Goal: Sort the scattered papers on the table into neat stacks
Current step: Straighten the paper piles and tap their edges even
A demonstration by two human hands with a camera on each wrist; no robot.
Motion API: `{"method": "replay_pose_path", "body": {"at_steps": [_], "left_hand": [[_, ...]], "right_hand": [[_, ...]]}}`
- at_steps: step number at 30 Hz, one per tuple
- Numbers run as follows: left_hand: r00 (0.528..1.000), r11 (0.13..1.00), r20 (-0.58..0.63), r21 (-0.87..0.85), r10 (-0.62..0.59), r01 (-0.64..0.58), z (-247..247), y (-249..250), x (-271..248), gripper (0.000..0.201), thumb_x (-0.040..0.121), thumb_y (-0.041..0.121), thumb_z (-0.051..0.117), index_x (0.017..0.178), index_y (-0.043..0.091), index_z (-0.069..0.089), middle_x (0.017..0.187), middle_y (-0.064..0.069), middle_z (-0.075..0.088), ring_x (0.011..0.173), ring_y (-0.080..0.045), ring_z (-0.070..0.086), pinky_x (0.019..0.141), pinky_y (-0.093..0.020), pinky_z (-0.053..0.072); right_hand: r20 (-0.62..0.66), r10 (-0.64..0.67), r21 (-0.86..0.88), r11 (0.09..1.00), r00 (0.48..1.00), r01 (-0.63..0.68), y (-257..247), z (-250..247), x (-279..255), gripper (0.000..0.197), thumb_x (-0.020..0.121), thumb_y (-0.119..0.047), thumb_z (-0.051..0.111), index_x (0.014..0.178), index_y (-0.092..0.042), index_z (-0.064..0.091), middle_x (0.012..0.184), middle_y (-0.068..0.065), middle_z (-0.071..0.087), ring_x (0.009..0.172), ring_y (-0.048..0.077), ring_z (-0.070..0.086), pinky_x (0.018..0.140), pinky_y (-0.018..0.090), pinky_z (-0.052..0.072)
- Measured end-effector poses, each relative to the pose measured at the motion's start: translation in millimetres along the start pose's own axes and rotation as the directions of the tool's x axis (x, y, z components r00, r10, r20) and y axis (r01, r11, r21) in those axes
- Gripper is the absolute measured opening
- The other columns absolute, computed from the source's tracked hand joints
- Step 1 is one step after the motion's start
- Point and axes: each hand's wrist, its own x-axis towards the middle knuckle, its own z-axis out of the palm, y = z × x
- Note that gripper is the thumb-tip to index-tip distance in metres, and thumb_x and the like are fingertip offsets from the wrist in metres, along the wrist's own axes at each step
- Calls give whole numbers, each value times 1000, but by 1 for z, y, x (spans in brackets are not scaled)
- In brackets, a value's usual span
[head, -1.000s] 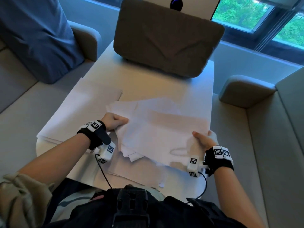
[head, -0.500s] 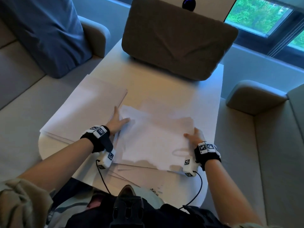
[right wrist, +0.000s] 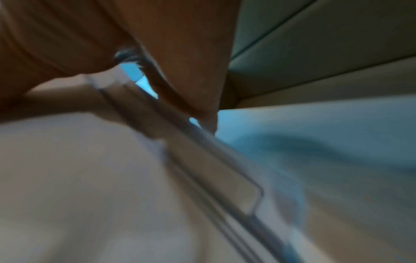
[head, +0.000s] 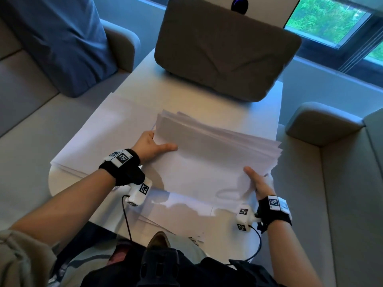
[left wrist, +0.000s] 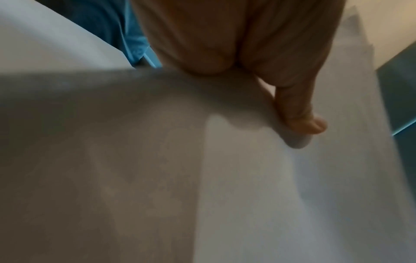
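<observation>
Two piles of white paper sit on the pale oblong table (head: 207, 96): a flat stack of white sheets (head: 107, 131) lies at the left, and beside it the left hand (head: 151, 146) clasps one side of a thick bundle of white sheets (head: 207, 162), raised and tilted above the tabletop. The right hand (head: 259, 183) clasps its other side, thumb on top.

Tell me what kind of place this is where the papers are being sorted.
Probably a lounge or office seating nook: a white table stands between padded sofa seats by a window, with a grey cushion on it. Both hands hold a paper bundle.
</observation>
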Motion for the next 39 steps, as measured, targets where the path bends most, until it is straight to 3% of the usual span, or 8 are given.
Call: {"method": "replay_pose_path", "body": {"at_steps": [7, 13, 22, 28, 31, 33, 35, 39], "left_hand": [[982, 969, -170, -216, 85, -121, 0, 26, 6, 33, 62, 1, 82, 87, 19, 68, 80, 9, 74, 77, -9, 69, 71, -27, 59], [988, 985, -152, -164, 36, -61, -13, 8, 5, 55, 28, 34, 93, 78, 17, 74, 82, 4, 75, 79, -12, 70, 70, -27, 58], [986, 998, -155, 11, 64, -63, 3, 21, 6, 35, 54, 6, 89, 77, 18, 66, 78, 6, 69, 65, 6, 64, 65, -16, 55], [956, 946, -93, 198, 279, -257, 24, 70, 0, 29, 53, 20, 91, 65, 9, 67, 74, -11, 68, 60, -4, 57, 60, -30, 54], [851, 801, 36, 321, 523, -506, 45, 101, -8, 41, 58, 33, 87, 61, -2, 67, 61, -18, 64, 55, -4, 44, 52, -29, 46], [775, 722, 98, 308, 624, -620, 51, 118, -11, 37, 61, 30, 85, 56, 0, 65, 54, -15, 58, 52, 0, 38, 48, -25, 41], [785, 736, 123, 284, 607, -614, 47, 126, -11, 32, 61, 26, 87, 57, 2, 66, 54, -15, 56, 53, 1, 37, 48, -25, 39], [838, 733, 184, 413, 515, -541, 26, 121, -6, 32, 53, 43, 83, 51, 22, 60, 52, -4, 51, 50, -2, 36, 46, -23, 34]], "right_hand": [[-54, -374, 157, 912, 926, 378, -77, 9, -33, 36, 62, 2, 84, 90, -14, 68, 88, 0, 71, 75, 8, 69, 71, 22, 57], [11, -333, 108, 938, 943, 330, -66, 15, -32, 54, 37, -24, 94, 83, -16, 68, 77, -5, 73, 73, 8, 69, 64, 20, 56], [-8, -317, 0, 948, 948, 317, -74, 33, -42, 60, 46, -18, 94, 98, -21, 64, 91, -6, 70, 93, 18, 67, 82, 33, 56], [44, -783, -615, 467, 620, 635, -110, 33, -64, 108, 53, -50, 87, 143, -24, 34, 145, -3, 39, 134, 16, 36, 114, 50, 13], [390, -695, -628, 280, 605, 726, -131, 54, -89, 71, 63, -46, 83, 126, -28, 57, 125, -3, 61, 117, 20, 54, 104, 45, 32], [415, -684, -592, 298, 599, 749, -136, 62, -99, 19, 77, -38, 76, 91, -26, 72, 77, 0, 68, 77, 26, 59, 70, 33, 42], [376, -716, -525, 359, 588, 772, -134, 60, -98, 27, 81, -36, 72, 59, -32, 58, 46, -8, 44, 55, 20, 41, 55, 30, 30], [275, -736, -406, 494, 619, 769, -129, 43, -91, 30, 76, -45, 66, 52, -31, 53, 50, -10, 45, 53, 9, 31, 50, 31, 28]]}}
